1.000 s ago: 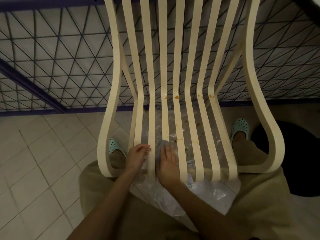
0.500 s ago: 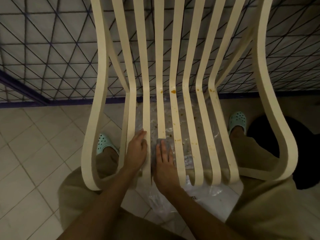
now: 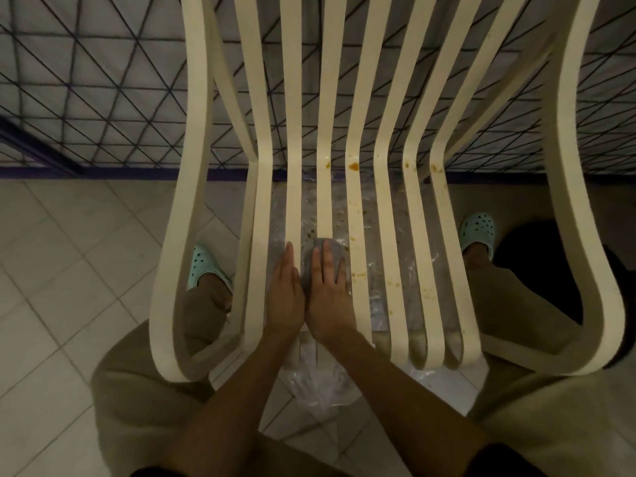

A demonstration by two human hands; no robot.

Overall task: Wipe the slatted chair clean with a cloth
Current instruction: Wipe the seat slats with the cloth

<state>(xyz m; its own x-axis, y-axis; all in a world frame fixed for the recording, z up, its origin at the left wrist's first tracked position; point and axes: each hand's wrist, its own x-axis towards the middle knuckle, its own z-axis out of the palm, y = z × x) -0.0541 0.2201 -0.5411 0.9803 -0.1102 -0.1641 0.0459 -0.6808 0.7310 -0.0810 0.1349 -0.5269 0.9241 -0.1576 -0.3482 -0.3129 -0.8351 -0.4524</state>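
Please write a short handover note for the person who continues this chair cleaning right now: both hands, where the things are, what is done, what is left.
Left hand: flat on a seat slat left of centre, fingers straight, holding nothing.
Right hand: pressed flat on the grey cloth, which lies on the next slat to the right.
Chair: stands in front of the mesh fence, with a clear plastic sheet on the floor under the seat.
Done: the left slats look free of stains.
Left: orange stains at the seat bend and specks along the right slats; the backrest cannot be judged.
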